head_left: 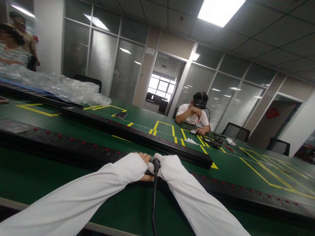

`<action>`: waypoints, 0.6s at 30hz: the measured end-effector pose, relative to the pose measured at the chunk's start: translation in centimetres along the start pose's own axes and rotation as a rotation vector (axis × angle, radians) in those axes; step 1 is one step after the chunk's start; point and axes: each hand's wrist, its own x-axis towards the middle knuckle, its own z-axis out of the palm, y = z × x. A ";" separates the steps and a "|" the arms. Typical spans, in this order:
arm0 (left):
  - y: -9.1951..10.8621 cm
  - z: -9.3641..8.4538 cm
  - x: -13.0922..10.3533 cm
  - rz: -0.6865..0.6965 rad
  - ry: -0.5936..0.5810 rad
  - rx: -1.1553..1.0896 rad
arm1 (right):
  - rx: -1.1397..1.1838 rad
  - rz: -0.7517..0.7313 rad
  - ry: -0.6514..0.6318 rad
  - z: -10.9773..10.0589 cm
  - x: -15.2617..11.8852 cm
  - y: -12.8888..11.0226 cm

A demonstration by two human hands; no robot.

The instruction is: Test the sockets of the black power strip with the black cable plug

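Observation:
Right across the table, close to me, lies a long black power strip (79,150) with a row of small red dots along its top. My left hand (145,158) is closed around its middle, fingers over the far side and part of the hand low on the near side. Beside it, my right hand (151,167) grips a black plug (156,164) over the strip's top. Whether the plug's pins sit in a socket is hidden. From the plug a thick black cable (153,210) runs down toward me over the table edge. White sleeves cover both forearms.
A second power strip (139,137) lies just beyond. Clear plastic wrap (60,85) covers things at the far left of the green table (58,186), which carries yellow tape marks. A person (194,116) sits across, near tangled cables (217,141). Other people are at the left.

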 end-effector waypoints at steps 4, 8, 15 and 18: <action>0.0 0.2 0.1 -0.015 -0.005 -0.002 | 0.012 -0.007 0.004 -0.1 -0.1 0.0; -0.1 0.2 0.1 0.004 0.002 0.001 | 0.002 -0.016 0.027 0.1 -0.1 0.1; 0.0 0.0 0.0 -0.009 0.005 0.006 | 0.094 0.002 -0.051 -0.4 0.0 0.1; -0.1 0.1 0.0 0.013 0.014 0.003 | 0.084 -0.004 -0.047 -0.6 -0.1 0.0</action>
